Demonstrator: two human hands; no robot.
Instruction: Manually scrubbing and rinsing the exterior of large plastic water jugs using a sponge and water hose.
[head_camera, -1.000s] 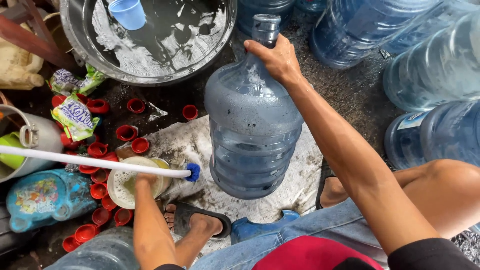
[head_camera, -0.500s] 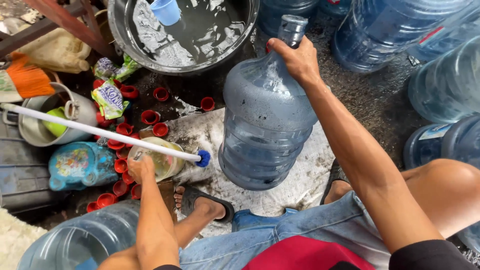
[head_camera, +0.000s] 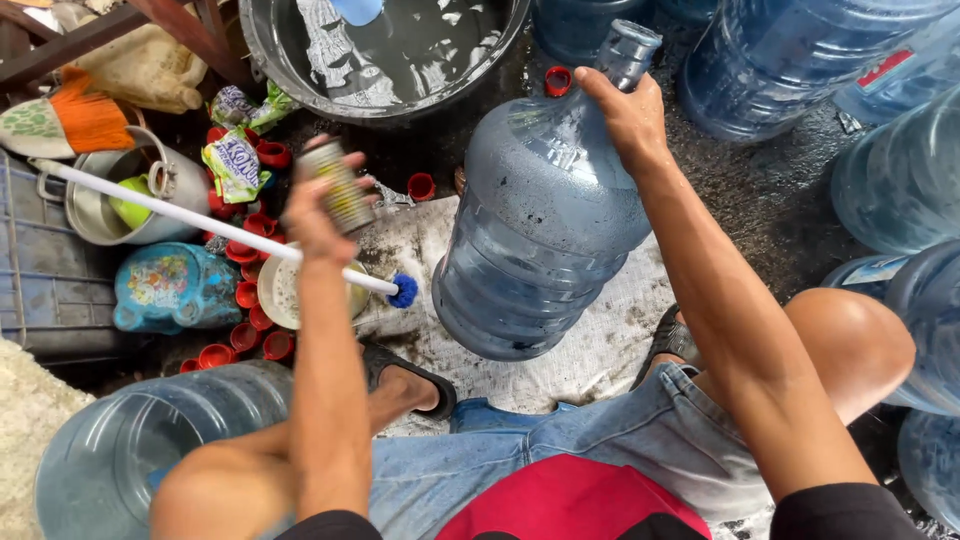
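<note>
My right hand (head_camera: 625, 115) grips the shoulder of a large blue water jug (head_camera: 545, 240) just below its neck. The jug leans on a dirty white cloth (head_camera: 600, 350) between my knees. My left hand (head_camera: 315, 215) is raised over the ground and holds a small striped can (head_camera: 340, 190). Below that hand lies a white-handled brush (head_camera: 200, 220) with its blue tip (head_camera: 403, 291) close to the jug's base. A small white bowl (head_camera: 275, 295) sits under the brush handle.
A metal basin (head_camera: 270, 50) of soapy water stands behind the jug. Several red caps (head_camera: 245, 290) litter the ground at left, beside a metal pot (head_camera: 100, 215). More big jugs stand at right (head_camera: 790, 60) and lie at lower left (head_camera: 130, 440).
My left hand has come up from the white bowl with the striped can in it. The right hand keeps its hold on the jug, which leans a little more.
</note>
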